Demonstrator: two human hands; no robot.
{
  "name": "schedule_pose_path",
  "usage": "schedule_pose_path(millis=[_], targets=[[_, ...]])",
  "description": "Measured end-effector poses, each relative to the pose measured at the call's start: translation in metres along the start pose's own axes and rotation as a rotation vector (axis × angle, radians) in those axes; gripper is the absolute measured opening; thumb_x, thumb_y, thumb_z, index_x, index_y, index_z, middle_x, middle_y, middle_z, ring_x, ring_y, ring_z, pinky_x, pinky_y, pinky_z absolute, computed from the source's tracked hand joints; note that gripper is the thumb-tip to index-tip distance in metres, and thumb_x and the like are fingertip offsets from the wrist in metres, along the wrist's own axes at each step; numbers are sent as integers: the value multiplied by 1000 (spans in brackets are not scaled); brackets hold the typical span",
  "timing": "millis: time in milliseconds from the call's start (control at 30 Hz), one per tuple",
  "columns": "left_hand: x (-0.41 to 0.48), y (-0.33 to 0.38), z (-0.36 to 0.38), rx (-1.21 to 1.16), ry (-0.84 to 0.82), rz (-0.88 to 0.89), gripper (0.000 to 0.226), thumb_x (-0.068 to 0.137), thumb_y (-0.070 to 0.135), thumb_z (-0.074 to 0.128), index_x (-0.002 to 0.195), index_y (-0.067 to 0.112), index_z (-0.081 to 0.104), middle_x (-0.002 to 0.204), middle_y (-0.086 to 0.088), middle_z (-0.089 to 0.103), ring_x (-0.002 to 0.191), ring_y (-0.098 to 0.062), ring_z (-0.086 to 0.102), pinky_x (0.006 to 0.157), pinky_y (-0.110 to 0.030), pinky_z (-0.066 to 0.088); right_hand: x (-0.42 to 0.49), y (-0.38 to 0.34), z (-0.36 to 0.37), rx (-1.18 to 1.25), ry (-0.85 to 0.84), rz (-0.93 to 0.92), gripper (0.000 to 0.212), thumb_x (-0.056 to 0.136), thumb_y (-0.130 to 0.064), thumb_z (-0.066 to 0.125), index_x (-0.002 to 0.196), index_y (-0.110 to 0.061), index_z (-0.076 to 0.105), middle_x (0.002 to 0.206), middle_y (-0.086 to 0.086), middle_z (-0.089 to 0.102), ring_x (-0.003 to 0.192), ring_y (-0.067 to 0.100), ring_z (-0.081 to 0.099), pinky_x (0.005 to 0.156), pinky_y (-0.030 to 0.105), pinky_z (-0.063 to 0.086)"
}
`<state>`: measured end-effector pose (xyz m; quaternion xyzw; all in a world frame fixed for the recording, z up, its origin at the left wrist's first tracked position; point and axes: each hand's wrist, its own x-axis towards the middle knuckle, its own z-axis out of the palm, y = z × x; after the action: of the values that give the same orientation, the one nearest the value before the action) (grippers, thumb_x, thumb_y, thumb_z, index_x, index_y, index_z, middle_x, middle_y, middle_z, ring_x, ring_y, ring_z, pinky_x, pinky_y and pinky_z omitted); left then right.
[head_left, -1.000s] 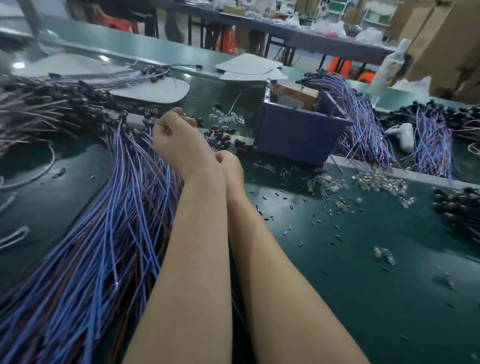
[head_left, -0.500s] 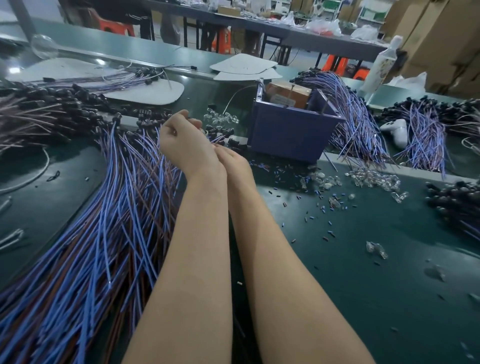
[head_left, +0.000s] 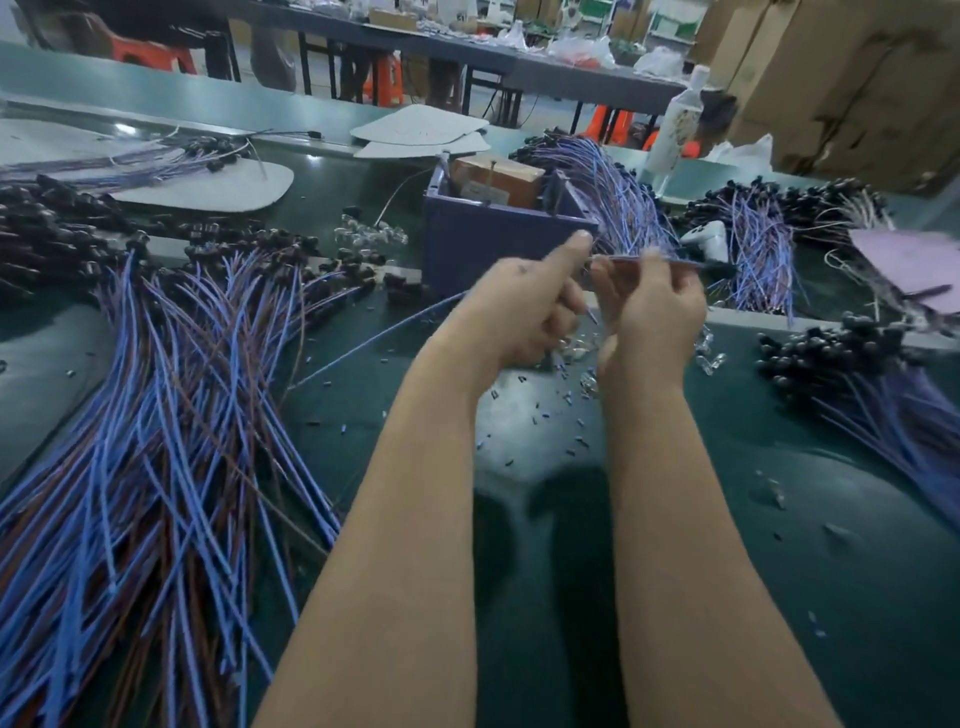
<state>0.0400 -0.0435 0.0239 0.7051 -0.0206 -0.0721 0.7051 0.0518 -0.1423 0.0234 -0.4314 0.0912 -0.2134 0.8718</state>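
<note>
Both hands are up over the table (head_left: 779, 519), with one blue wire (head_left: 685, 263) strung between them. The left grip (head_left: 524, 306) has its fingers curled in and thumb raised, pinching the wire. The right grip (head_left: 654, 312) nips it at the fingertips, and the wire runs on, blurred, past that grip to a dark tip. The long tail trails out below and left of the left grip, down to the table. Crowding in right behind both grips is the blue box (head_left: 498, 244), with a brown carton (head_left: 498, 179) inside. Sprawled left of the left grip is the heap of blue and brown wires (head_left: 171, 415), black caps at its far end. Beneath the grips lie clear lamps (head_left: 571, 353) and scattered cut bits (head_left: 540, 415). Off to the right of the right grip sits a black-capped bundle (head_left: 831, 353). A second ago the two grips were pressed together over the heap's black caps. Now they have swung right in front of the box and parted, with the wire drawn out of the heap.
</note>
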Motion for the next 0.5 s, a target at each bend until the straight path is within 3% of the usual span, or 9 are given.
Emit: schedule_pose_path(millis=[67, 100, 233, 333, 433, 500], targets=[[5, -8, 26, 157, -179, -112, 61, 92, 63, 36, 71, 11, 61, 44, 4, 50, 32, -6, 33, 35, -11, 24, 11, -15, -21, 55, 84, -45, 16, 98, -5, 44, 83, -6, 46, 58, 4, 59, 45, 8, 61, 49, 19, 52], [8, -13, 37, 147, -177, -148, 62, 93, 64, 32, 78, 11, 61, 46, 3, 52, 32, -6, 34, 35, -11, 24, 15, -19, -30, 49, 110, -51, 16, 99, -5, 43, 83, -7, 45, 61, 6, 58, 44, 9, 61, 49, 19, 52], [25, -37, 64, -395, 74, -81, 30, 100, 42, 39, 92, 16, 51, 61, 1, 45, 34, -3, 31, 36, -15, 24, 25, -18, -64, 30, 211, 1, 16, 98, -4, 44, 82, -5, 45, 66, 9, 54, 40, 8, 58, 45, 18, 52], [30, -49, 57, -809, 191, 9, 17, 101, 23, 43, 94, 12, 54, 58, 3, 41, 38, -2, 31, 37, -13, 27, 34, -16, -83, 115, 330, 32, 22, 97, -4, 45, 75, -6, 44, 63, 9, 55, 38, 8, 57, 45, 19, 52], [34, -56, 45, -992, 230, 42, 22, 100, 18, 44, 80, 12, 53, 52, 6, 45, 38, -2, 36, 38, -13, 31, 40, -12, -92, 233, 396, 52, 23, 97, -6, 48, 74, -5, 47, 49, 3, 57, 36, 7, 56, 43, 17, 50], [37, -59, 46, -955, 248, 27, 25, 101, 19, 43, 79, 11, 54, 54, 6, 50, 41, -2, 42, 41, -13, 38, 38, -3, -85, 171, 315, 114, 25, 97, -14, 51, 74, -7, 49, 44, -2, 58, 39, 6, 56, 45, 17, 50]])
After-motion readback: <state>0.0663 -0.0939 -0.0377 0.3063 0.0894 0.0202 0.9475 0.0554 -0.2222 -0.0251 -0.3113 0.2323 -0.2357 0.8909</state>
